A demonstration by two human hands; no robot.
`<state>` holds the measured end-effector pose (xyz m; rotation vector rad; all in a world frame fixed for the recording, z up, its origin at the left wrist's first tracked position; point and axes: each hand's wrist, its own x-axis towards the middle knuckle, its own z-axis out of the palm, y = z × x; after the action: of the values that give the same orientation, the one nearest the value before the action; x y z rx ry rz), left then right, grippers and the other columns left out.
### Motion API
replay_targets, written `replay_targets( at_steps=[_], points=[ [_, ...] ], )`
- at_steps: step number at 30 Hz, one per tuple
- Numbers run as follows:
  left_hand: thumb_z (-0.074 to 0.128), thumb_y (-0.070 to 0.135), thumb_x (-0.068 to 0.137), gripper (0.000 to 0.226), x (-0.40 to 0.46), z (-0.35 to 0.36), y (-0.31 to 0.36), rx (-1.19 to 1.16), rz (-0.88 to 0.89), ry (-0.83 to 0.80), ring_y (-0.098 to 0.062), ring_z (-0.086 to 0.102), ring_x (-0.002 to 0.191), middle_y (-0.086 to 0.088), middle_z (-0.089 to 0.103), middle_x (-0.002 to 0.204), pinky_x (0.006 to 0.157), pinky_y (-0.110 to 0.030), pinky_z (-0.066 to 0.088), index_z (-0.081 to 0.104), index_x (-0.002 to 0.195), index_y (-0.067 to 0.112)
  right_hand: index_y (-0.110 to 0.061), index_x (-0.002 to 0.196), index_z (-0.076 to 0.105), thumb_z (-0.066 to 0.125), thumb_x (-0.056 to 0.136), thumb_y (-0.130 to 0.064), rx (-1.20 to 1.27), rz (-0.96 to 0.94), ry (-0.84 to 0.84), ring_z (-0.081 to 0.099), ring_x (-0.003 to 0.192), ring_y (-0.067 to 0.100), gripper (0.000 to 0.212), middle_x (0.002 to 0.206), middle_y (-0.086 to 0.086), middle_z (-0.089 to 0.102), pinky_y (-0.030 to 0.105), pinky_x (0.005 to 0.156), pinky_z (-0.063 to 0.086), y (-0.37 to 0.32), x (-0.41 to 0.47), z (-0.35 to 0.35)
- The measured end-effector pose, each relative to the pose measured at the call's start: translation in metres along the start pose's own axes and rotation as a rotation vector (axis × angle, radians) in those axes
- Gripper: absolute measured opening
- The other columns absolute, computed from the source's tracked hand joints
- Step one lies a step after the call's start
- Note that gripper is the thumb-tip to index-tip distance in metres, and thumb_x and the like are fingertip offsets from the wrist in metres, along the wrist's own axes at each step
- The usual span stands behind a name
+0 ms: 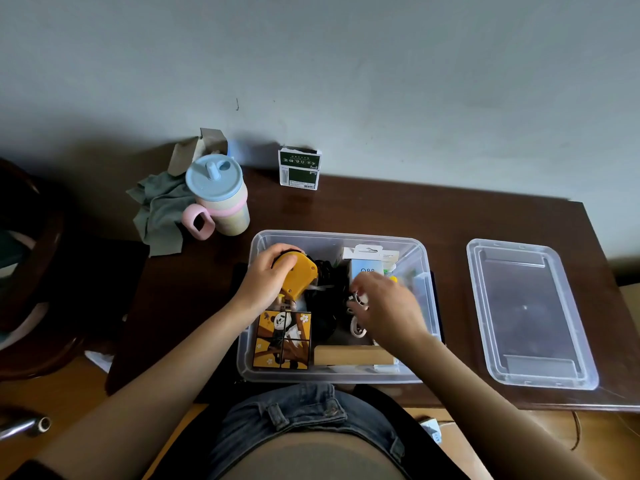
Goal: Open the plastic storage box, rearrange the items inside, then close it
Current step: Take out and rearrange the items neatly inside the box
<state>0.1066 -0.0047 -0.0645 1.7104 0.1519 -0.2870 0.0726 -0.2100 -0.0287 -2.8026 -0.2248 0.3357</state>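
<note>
Sippy cup (218,195) far left on worktop (346,209), well clear. Left hand (265,278) curls over yellow tape measure (299,271) at storage box (332,306) left end; grip looks partial, could drop onto panda cube (282,339). Right hand (388,306), fingers pinching white cable (358,325) mid-box; loop may snag black bundle (325,289), dragging it. Lid (530,313) lies right, apart; overfilled heap could block closing.

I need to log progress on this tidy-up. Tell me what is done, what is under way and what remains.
Done: the storage box is open, its lid lying on the table to the right. Under way: the left hand grips a yellow tape measure inside the box, and the right hand pinches a white cable beside it. Left: finish arranging the items, then put the lid back on.
</note>
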Motion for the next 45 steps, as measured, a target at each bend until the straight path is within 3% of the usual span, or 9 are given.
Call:
replay_targets(
  at_steps=[6, 10, 14, 19, 24, 28, 34, 40, 45],
  points=[
    [0.048, 0.031, 0.081, 0.017, 0.002, -0.005, 0.001, -0.028, 0.064, 0.049, -0.004, 0.057, 0.087, 0.009, 0.063, 0.094, 0.068, -0.004, 0.042, 0.064, 0.087, 0.029, -0.014, 0.106, 0.063, 0.060, 0.088, -0.017, -0.459, -0.442, -0.351, 0.050, 0.103, 0.022, 0.019, 0.105, 0.003, 0.064, 0.031, 0.084, 0.038, -0.032, 0.029, 0.036],
    [0.049, 0.026, 0.082, 0.017, 0.003, -0.010, -0.001, -0.041, 0.077, 0.079, 0.006, 0.057, 0.084, 0.011, 0.065, 0.090, 0.073, -0.007, 0.042, 0.065, 0.085, 0.027, -0.009, 0.101, 0.061, 0.058, 0.084, -0.005, -0.497, -0.362, -0.472, 0.061, 0.096, 0.029, 0.017, 0.100, 0.007, 0.065, 0.033, 0.065, 0.041, -0.028, 0.037, 0.050],
    [0.053, 0.014, 0.091, 0.022, 0.005, -0.013, -0.003, -0.044, 0.069, 0.073, 0.007, 0.058, 0.083, 0.014, 0.065, 0.088, 0.074, -0.010, 0.043, 0.065, 0.084, 0.030, -0.012, 0.105, 0.059, 0.057, 0.082, -0.009, -0.367, -0.288, -0.513, 0.061, 0.095, 0.028, 0.023, 0.102, 0.005, 0.063, 0.031, 0.063, 0.043, -0.025, 0.037, 0.053],
    [0.049, 0.030, 0.081, 0.017, 0.003, -0.014, -0.001, -0.048, 0.048, 0.043, -0.002, 0.058, 0.091, 0.010, 0.065, 0.093, 0.077, -0.011, 0.043, 0.065, 0.087, 0.028, -0.020, 0.084, 0.062, 0.050, 0.085, -0.016, -0.193, -0.255, -0.613, 0.057, 0.086, 0.024, 0.013, 0.088, 0.001, 0.061, 0.027, 0.060, 0.039, -0.010, 0.033, 0.030],
    [0.049, 0.033, 0.081, 0.020, 0.004, -0.014, 0.000, -0.030, 0.043, 0.029, 0.001, 0.057, 0.087, 0.013, 0.063, 0.092, 0.074, -0.011, 0.042, 0.064, 0.091, 0.026, -0.025, 0.092, 0.071, 0.049, 0.087, -0.011, -0.151, -0.131, -0.511, 0.060, 0.096, 0.017, 0.026, 0.105, -0.005, 0.066, 0.029, 0.071, 0.049, 0.019, 0.020, 0.008],
    [0.047, 0.034, 0.081, 0.024, 0.004, -0.013, 0.000, -0.004, 0.037, 0.020, -0.002, 0.056, 0.088, 0.012, 0.061, 0.094, 0.073, -0.013, 0.042, 0.063, 0.095, 0.023, -0.025, 0.098, 0.068, 0.049, 0.089, -0.011, -0.045, -0.028, -0.415, 0.054, 0.079, 0.005, 0.025, 0.106, -0.008, 0.067, 0.024, 0.065, 0.042, 0.038, 0.009, 0.001],
    [0.051, 0.029, 0.089, 0.018, 0.003, -0.009, 0.001, 0.049, 0.032, -0.004, -0.009, 0.056, 0.092, 0.004, 0.060, 0.100, 0.067, -0.009, 0.044, 0.062, 0.100, 0.021, -0.030, 0.075, 0.065, 0.046, 0.085, -0.004, 0.110, 0.201, -0.327, 0.067, 0.061, 0.010, 0.033, 0.076, -0.015, 0.065, 0.012, 0.054, 0.042, 0.054, 0.009, -0.007],
    [0.053, 0.029, 0.092, 0.015, 0.001, 0.001, 0.003, 0.049, -0.018, -0.046, -0.010, 0.056, 0.092, 0.001, 0.060, 0.105, 0.061, -0.008, 0.046, 0.063, 0.102, 0.023, -0.022, 0.075, 0.071, 0.048, 0.083, 0.000, 0.338, 0.249, -0.250, 0.067, 0.062, 0.002, 0.032, 0.072, -0.007, 0.071, 0.032, 0.068, 0.059, 0.053, 0.002, -0.008],
    [0.048, 0.021, 0.097, 0.014, -0.002, 0.011, -0.002, 0.103, -0.068, -0.097, -0.008, 0.054, 0.092, 0.007, 0.058, 0.103, 0.068, -0.013, 0.044, 0.062, 0.101, 0.022, -0.022, 0.078, 0.074, 0.054, 0.082, -0.001, 0.385, 0.256, -0.243, 0.070, 0.073, 0.016, 0.029, 0.077, -0.004, 0.073, 0.040, 0.075, 0.057, 0.055, -0.011, -0.006]
  ],
)
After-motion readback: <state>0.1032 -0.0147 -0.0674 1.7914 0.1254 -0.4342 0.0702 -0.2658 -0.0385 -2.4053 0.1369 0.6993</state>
